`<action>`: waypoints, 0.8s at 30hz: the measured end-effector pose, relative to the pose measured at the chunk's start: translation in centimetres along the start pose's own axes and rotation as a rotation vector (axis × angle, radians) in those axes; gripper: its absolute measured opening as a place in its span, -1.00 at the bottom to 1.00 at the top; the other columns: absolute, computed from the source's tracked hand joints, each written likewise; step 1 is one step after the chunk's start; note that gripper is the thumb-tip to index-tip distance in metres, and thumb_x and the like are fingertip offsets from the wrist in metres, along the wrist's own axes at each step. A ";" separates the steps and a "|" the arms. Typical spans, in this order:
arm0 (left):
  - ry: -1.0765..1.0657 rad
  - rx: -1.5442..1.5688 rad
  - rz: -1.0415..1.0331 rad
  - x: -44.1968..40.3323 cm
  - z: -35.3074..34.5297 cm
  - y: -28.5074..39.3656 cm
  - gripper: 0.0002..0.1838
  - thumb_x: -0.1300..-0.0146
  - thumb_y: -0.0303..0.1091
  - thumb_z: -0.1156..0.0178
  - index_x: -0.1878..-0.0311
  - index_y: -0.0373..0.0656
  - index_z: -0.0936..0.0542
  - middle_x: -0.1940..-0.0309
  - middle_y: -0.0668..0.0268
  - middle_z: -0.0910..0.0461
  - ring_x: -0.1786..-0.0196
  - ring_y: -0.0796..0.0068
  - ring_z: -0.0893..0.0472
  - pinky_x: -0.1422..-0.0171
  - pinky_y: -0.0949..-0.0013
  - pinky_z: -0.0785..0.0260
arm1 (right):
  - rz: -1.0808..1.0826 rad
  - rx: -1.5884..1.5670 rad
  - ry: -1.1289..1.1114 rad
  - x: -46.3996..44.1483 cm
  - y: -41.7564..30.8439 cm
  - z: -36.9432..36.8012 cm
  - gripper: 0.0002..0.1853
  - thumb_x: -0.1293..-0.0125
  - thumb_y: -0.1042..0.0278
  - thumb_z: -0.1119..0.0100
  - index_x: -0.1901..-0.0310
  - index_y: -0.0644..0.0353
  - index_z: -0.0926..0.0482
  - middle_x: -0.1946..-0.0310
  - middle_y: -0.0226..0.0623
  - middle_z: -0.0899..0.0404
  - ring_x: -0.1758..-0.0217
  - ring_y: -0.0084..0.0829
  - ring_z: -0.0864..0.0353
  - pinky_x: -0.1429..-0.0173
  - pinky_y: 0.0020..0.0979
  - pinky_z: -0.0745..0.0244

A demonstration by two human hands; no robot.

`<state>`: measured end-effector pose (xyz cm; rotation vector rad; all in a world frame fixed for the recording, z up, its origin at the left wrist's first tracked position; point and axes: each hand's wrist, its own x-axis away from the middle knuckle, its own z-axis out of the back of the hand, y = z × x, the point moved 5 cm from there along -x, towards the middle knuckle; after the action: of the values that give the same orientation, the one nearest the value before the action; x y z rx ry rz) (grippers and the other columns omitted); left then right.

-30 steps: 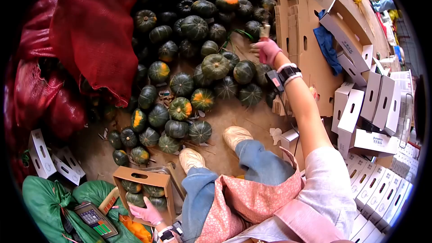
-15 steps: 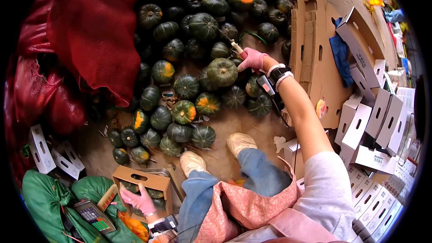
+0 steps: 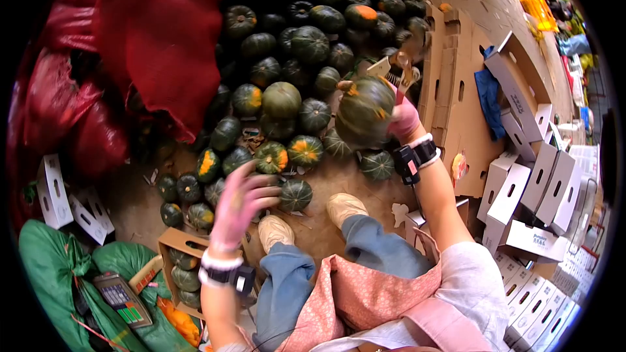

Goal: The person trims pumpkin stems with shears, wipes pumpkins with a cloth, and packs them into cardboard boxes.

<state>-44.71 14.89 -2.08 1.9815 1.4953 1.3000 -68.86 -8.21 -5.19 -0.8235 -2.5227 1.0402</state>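
Note:
My right hand (image 3: 405, 119), in a pink glove, is closed at the side of a dark green pumpkin (image 3: 364, 111), which is blurred and appears raised above the pile. A red-handled tool (image 3: 400, 91) sticks up from the same hand; its pale head is too smeared to name. In front of my left shin, my left hand (image 3: 242, 208), also pink-gloved, has its fingers spread and holds nothing. Beneath and beyond it lie pumpkins, among them an orange-patched one (image 3: 270, 158) and a plain green one (image 3: 297, 195).
A brown carton (image 3: 171, 240) with pumpkins inside stands at lower left, by a keypad scale display (image 3: 122, 300) and green sacks (image 3: 52, 280). Red mesh sacks (image 3: 156, 45) fill the upper left. Flattened cardboard (image 3: 479, 117) and white cartons (image 3: 508, 192) lie at right.
My left hand has risen from the carton toward the pumpkins. My right hand has moved nearer and now has a pumpkin with it. The round pumpkin it was beside stays in the pile.

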 end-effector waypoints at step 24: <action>0.074 0.248 -0.338 -5.5 -0.6 -3.2 -0.16 -0.07 -0.53 -0.35 -0.36 0.05 -0.10 -0.17 0.30 -0.34 -0.20 0.34 -0.41 -0.26 0.22 -0.36 | -1.150 1.366 0.995 0.0 2.8 7.1 -0.29 0.06 -0.21 -0.23 -0.05 0.16 -0.55 0.09 -0.22 -0.65 -0.11 -0.28 -0.56 -0.26 -0.24 -0.28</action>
<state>-47.19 11.09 -6.59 1.7277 2.0073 1.0988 -71.02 -10.48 -12.14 0.4418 -0.7101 1.0805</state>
